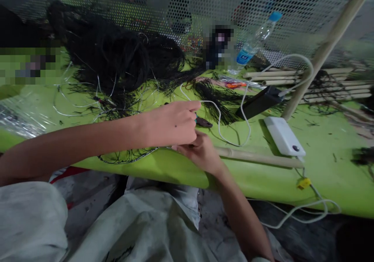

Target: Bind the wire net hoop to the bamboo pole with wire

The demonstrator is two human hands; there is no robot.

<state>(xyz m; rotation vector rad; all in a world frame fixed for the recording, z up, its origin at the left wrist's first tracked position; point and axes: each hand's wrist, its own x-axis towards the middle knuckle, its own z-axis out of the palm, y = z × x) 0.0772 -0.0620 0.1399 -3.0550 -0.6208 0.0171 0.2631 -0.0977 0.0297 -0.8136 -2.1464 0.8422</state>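
Observation:
My left hand (177, 123) reaches across from the left, its fingers curled down against the fingers of my right hand; what they pinch is hidden. My right hand (202, 149) is closed around the left part of a thin bamboo stick (257, 157), which runs out to the right along the table's front edge. A curved wire with black threads (128, 158) leads up to both hands from the left. Just beyond my left fingers show the dark jaws of pliers (204, 122); my hand covers the rest of them, so I cannot tell whether it touches them.
A large heap of black strands (117, 51) with loose wires lies behind my left arm. Right of my hands are a white power bank (284, 137), a black box (260, 101), a white cable (248, 125) and an upright pole (318, 67). Farther back stand a bottle (248, 51) and bamboo sticks (330, 86).

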